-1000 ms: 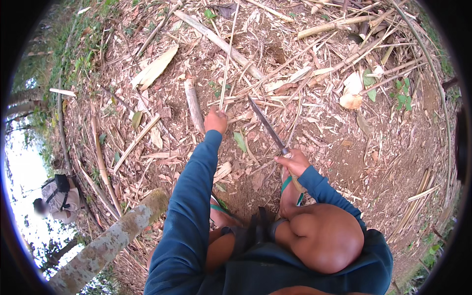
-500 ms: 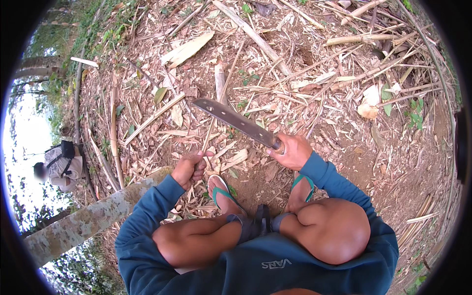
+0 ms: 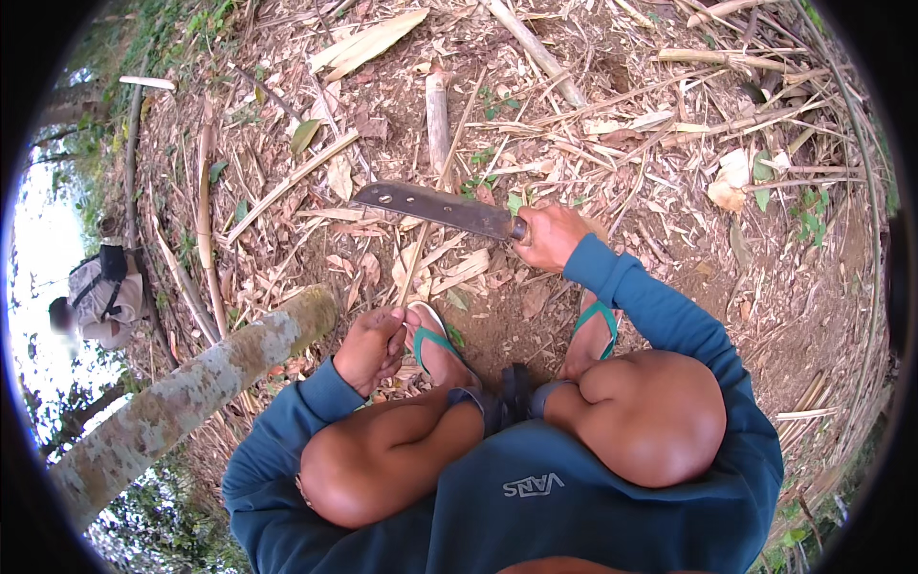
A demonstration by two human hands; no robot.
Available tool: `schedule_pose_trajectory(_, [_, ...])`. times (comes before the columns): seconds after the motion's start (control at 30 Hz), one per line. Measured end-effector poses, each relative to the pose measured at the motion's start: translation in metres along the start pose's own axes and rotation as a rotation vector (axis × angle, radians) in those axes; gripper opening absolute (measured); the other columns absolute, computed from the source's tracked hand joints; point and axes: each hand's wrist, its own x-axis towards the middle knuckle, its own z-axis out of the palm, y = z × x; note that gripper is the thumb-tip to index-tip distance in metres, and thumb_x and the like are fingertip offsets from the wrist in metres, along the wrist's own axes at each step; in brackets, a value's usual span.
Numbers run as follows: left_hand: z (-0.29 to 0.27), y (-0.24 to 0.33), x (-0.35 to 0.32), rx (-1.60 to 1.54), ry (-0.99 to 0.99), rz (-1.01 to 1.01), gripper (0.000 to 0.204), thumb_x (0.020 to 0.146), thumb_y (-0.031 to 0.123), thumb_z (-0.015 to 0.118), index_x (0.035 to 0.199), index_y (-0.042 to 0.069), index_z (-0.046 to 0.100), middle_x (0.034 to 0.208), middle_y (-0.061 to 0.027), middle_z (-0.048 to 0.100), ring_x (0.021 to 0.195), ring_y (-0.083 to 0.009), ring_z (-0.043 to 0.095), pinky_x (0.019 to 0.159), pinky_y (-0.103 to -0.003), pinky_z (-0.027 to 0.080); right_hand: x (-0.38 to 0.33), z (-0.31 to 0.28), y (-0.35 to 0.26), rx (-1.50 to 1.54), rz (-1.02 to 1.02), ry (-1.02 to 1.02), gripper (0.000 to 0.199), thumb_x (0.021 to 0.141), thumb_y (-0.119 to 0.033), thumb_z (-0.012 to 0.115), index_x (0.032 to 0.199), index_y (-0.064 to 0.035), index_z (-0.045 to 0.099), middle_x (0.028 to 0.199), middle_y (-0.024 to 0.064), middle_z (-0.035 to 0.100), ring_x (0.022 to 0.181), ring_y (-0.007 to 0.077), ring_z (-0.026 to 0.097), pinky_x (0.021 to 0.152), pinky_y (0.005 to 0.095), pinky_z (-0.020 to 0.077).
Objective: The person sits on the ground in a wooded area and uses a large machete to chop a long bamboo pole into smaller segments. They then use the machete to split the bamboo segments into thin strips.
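My right hand (image 3: pixel 553 237) is wrapped round the handle of a machete (image 3: pixel 445 211), whose dark blade has several round holes and points left. Pinched in the closed fingers of my left hand (image 3: pixel 371 352) is the lower end of a thin stick (image 3: pixel 414 263). This stick runs up and away from me, and the machete blade crosses in front of it. Whether blade and stick touch, I cannot tell. Both hands are above the ground in front of my knees, near my feet in green-strapped flip-flops (image 3: pixel 438 342).
A thick, lichen-spotted trunk (image 3: pixel 191 387) slants in beside my left arm. Beyond the blade is a short cut piece of wood (image 3: pixel 438 120). Wood chips, dry leaves and cut sticks (image 3: pixel 540 53) litter the soil. A person with a backpack (image 3: pixel 105 287) is at the far left.
The machete has swung closer to level, its handle end moving away from me and slightly left. My left hand has come a little nearer to me, still pinching the stick.
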Motion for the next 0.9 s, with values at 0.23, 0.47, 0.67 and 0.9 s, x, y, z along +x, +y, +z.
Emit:
schedule_pose_trajectory(0.23, [-0.002,0.000,0.004,-0.008,0.004,-0.021,0.026,0.106,0.025,0.039,0.100,0.005,0.055,0.057,0.0039,0.037,0.036,-0.0058,0.026,0.031,-0.022,0.023,0.003,0.001,0.007,-0.050,-0.097,0.025,0.027,0.076,-0.023,0.066,0.093,-0.0036,0.061,0.068,0.0221,0.065,0.068,0.0414,0.066,0.066,0.0516,0.0536])
schedule_pose_trajectory(0.47, [-0.002,-0.004,0.007,-0.041,0.086,-0.059,0.027,0.106,0.027,0.040,0.095,0.007,0.055,0.056,0.0042,0.036,0.038,-0.0054,0.027,0.032,-0.022,0.024,0.013,-0.007,0.009,0.000,-0.007,-0.120,0.023,0.075,-0.021,0.067,0.089,-0.0038,0.060,0.068,0.0215,0.065,0.066,0.0404,0.066,0.064,0.0511,0.0532])
schedule_pose_trajectory(0.67, [-0.001,-0.004,0.004,-0.034,0.043,-0.013,0.028,0.106,0.028,0.041,0.093,0.007,0.054,0.056,0.0046,0.036,0.038,-0.0058,0.027,0.032,-0.021,0.023,0.027,-0.007,0.023,-0.070,0.051,0.192,0.022,0.074,-0.019,0.065,0.089,-0.0035,0.063,0.066,0.0212,0.064,0.065,0.0394,0.066,0.063,0.0500,0.0533])
schedule_pose_trajectory(0.9, [-0.010,-0.007,0.000,-0.020,0.029,-0.002,0.026,0.106,0.027,0.041,0.093,0.008,0.053,0.055,0.0045,0.035,0.036,-0.0063,0.025,0.031,-0.022,0.023,0.021,0.003,0.026,-0.044,-0.141,-0.029,0.023,0.071,-0.019,0.065,0.089,-0.0046,0.063,0.067,0.0201,0.065,0.066,0.0392,0.067,0.064,0.0505,0.0539])
